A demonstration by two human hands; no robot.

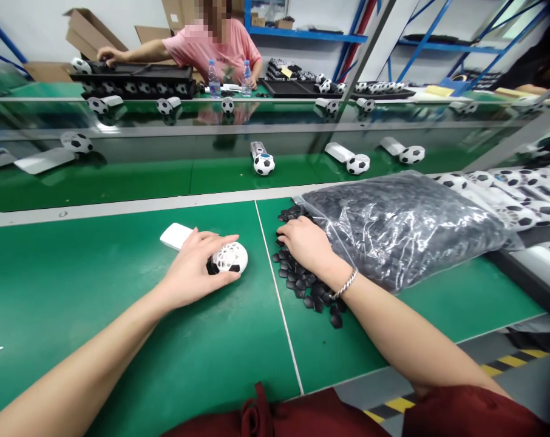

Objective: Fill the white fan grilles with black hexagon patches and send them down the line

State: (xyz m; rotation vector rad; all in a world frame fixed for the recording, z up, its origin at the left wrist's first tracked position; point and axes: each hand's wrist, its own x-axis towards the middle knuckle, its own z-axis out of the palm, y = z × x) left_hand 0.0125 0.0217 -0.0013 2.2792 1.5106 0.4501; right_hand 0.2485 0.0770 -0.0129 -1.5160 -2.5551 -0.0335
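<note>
White plastic forms the soccer-ball-headed device point(230, 258), which lies on the green surface point(166, 358) in the left hand point(195, 261). Its ball head sits between the thumb on the near side and the fingers on the far side, which pinch it; the latticed top and right edge are uncovered, and its flat handle point(175, 236) juts out beyond the knuckles. Across a white seam line point(279, 297), the right hand point(306, 243) has its fingers bent down over loose black pentagonal pieces point(297, 280), touching the pile; whether they pinch one, I cannot tell. Just right of the pile lies a clear plastic bag point(411, 227) full of dark pieces. Beyond the surface's pale edge, similar ball-headed devices point(358, 164) lie spaced apart on a green conveyor point(179, 176). On its far side, a person in a pink shirt point(218, 51) reaches toward a black tray point(136, 73).
</note>
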